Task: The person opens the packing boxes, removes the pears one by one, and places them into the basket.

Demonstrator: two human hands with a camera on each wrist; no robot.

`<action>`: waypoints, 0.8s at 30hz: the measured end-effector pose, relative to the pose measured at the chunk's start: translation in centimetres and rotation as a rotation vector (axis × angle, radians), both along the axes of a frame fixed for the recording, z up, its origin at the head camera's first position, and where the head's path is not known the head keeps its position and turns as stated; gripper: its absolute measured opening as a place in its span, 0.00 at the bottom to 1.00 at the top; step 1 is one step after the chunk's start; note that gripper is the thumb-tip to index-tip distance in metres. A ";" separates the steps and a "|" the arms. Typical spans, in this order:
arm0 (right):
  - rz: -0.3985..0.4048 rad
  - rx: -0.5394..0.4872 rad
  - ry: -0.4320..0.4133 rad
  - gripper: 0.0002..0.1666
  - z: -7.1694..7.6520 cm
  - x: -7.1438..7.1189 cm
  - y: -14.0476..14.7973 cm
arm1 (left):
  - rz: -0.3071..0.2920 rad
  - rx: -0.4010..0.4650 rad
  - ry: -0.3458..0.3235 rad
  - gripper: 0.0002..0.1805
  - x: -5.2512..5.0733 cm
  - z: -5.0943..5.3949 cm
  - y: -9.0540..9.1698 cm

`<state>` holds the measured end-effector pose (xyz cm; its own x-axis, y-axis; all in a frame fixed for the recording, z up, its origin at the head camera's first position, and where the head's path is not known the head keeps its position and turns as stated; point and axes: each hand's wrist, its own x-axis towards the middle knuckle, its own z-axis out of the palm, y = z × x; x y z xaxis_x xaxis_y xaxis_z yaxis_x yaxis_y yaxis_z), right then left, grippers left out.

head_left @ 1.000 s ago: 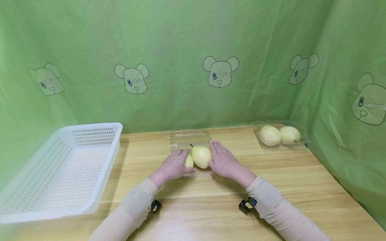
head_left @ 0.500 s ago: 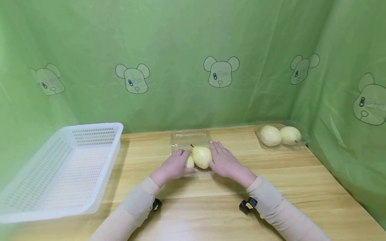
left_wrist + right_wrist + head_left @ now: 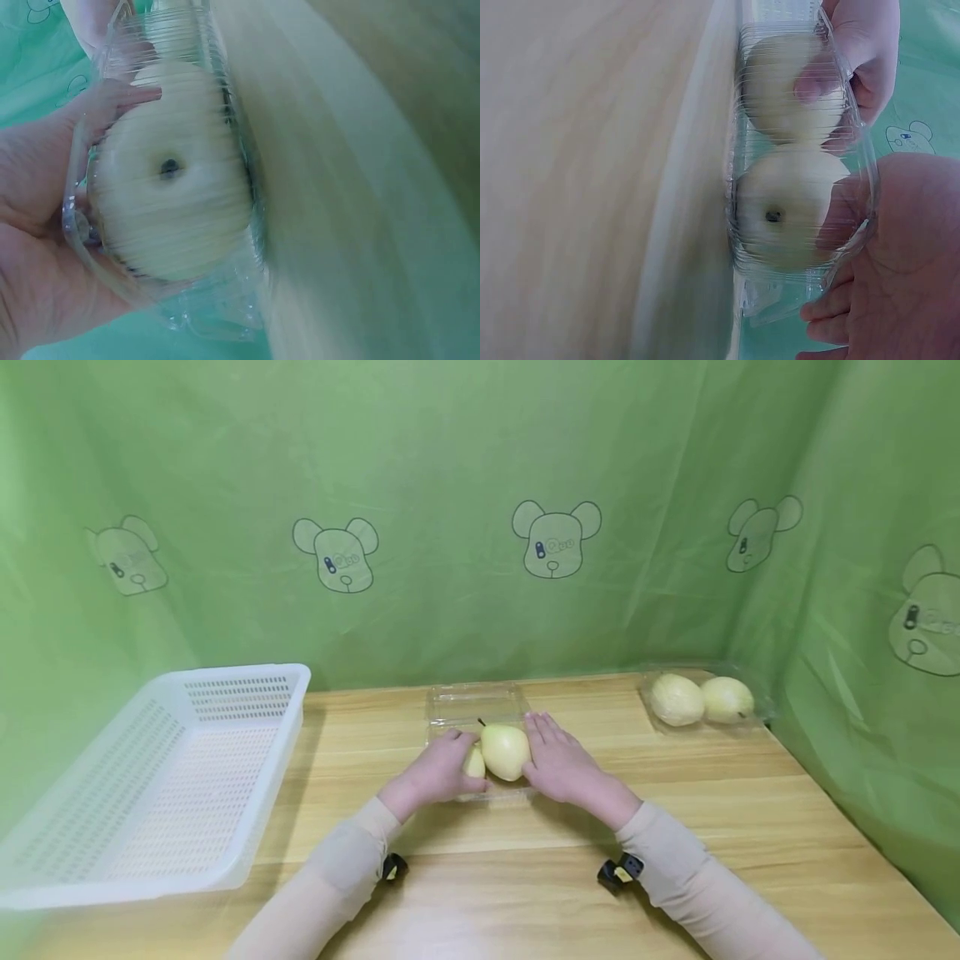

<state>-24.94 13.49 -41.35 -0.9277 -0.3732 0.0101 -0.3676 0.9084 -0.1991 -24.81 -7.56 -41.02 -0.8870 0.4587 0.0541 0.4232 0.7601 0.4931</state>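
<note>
Two pale yellow pears sit side by side in a clear plastic clamshell box [image 3: 477,703], its lid folded back toward the wall. My left hand [image 3: 431,770] grips the left pear [image 3: 474,763], thumb near and fingers beyond, covering much of it. Against the outer side of the right pear [image 3: 506,752] rests my right hand [image 3: 562,762], its fingers extended forward. Through the ribbed box side, the left wrist view shows the left pear's dark dimple [image 3: 171,168]. In the right wrist view my right thumb reaches inside the box to the right pear [image 3: 780,240].
A white perforated plastic basket [image 3: 288,727] stands at the left. Toward the back right corner lies another clear box holding two pears [image 3: 677,699]. Green cloth [image 3: 442,610] hangs behind and along the sides of the wooden table [image 3: 510,893].
The head view has shifted slightly, so everything appears a little farther right. Both hands and the pears keep practically the same places relative to the box.
</note>
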 end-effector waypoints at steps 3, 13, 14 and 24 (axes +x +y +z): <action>0.003 -0.004 0.001 0.44 -0.1 0.0 0.0 | 0.012 0.037 -0.005 0.44 -0.1 -0.1 0.0; 0.007 -0.015 -0.004 0.44 -0.3 -0.1 0.1 | 0.039 0.124 -0.012 0.43 -0.6 0.0 -0.3; 0.007 -0.018 -0.005 0.44 -0.3 -0.1 0.1 | 0.037 0.134 -0.008 0.43 -0.6 0.0 -0.3; -0.009 -0.058 -0.001 0.44 -0.4 -0.2 0.1 | 0.036 0.263 -0.020 0.40 -1.0 0.0 -0.7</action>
<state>-25.09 13.58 -41.79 -0.9309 -0.3639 0.0307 -0.3595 0.8984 -0.2524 -25.79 -8.24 -40.99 -0.9047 0.3989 0.1497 0.3860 0.6190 0.6840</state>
